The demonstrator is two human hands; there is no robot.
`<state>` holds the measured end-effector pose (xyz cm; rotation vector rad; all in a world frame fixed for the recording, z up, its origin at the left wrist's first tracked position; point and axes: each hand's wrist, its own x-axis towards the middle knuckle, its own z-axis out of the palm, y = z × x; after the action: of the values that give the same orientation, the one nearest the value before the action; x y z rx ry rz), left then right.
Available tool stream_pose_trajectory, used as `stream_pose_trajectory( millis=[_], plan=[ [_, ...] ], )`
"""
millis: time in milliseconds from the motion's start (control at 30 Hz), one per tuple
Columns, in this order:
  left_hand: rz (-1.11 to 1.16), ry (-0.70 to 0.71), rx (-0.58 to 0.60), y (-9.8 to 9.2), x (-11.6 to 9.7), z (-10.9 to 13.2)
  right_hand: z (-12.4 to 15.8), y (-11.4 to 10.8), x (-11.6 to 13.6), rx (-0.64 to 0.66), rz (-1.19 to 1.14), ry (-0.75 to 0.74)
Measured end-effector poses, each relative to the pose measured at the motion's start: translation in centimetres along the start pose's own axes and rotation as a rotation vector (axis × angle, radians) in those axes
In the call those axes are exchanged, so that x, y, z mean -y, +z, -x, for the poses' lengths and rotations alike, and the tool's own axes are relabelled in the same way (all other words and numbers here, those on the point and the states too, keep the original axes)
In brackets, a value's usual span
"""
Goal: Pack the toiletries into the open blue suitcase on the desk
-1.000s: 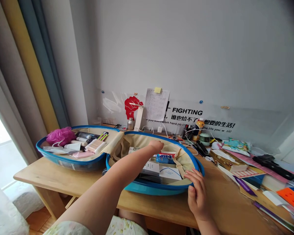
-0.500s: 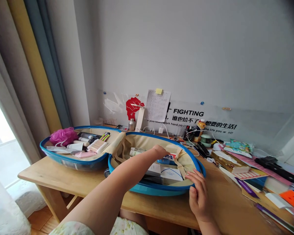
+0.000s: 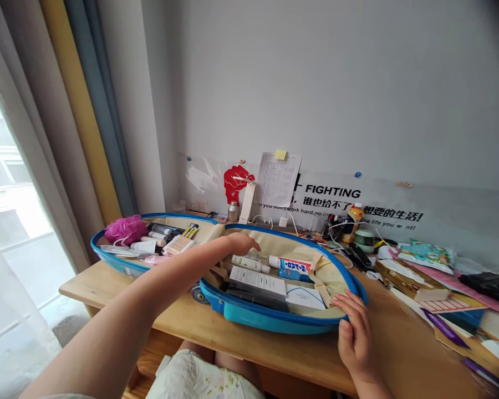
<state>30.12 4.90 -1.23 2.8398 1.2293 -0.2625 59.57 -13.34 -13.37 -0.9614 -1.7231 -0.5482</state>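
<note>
An open blue suitcase with a beige lining lies on the wooden table. My left hand reaches across its right half, over a small clear bottle and a white bottle; a finger stretches out and I see nothing held, though the hand's underside is hidden. My right hand lies with fingers extended over the right rim, thumb apart. Between the hands are a toothpaste tube, a blue bottle, a long white box, a white box with a blue line and a dark case.
The suitcase's left half holds a purple bath puff, cotton swabs and several tubes. Papers, a purple pen-like item and a green-lidded jar crowd the table's right side. A curtain hangs at left.
My left hand has moved left, from over the toothpaste tube to above the bottles, uncovering the tube. My right hand stays on the rim. The view has shifted slightly left.
</note>
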Motion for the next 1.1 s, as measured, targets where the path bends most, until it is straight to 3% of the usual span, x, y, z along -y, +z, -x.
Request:
stream_pose_trajectory(
  millis=[167, 300, 633, 867, 1100],
  plan=[
    [-0.109, 0.188, 0.056, 2.4, -3.3, -0.8, 0.0, 0.1, -0.1, -0.004, 0.013, -0.006],
    [-0.165, 0.203, 0.102, 3.2, -5.1, -2.4, 0.0, 0.0, -0.1, -0.001, 0.020, -0.019],
    [-0.133, 0.149, 0.064, 4.3, -2.6, -2.3, -0.1, 0.1, 0.0, -0.009, 0.005, -0.034],
    [-0.089, 0.108, 0.078, 4.2, -3.2, -3.6, 0.2, 0.3, -0.5, -0.020, -0.005, -0.026],
    [-0.056, 0.086, 0.075, 4.0, -3.6, -3.4, 0.3, 0.3, -0.7, -0.031, 0.012, -0.035]
  ],
)
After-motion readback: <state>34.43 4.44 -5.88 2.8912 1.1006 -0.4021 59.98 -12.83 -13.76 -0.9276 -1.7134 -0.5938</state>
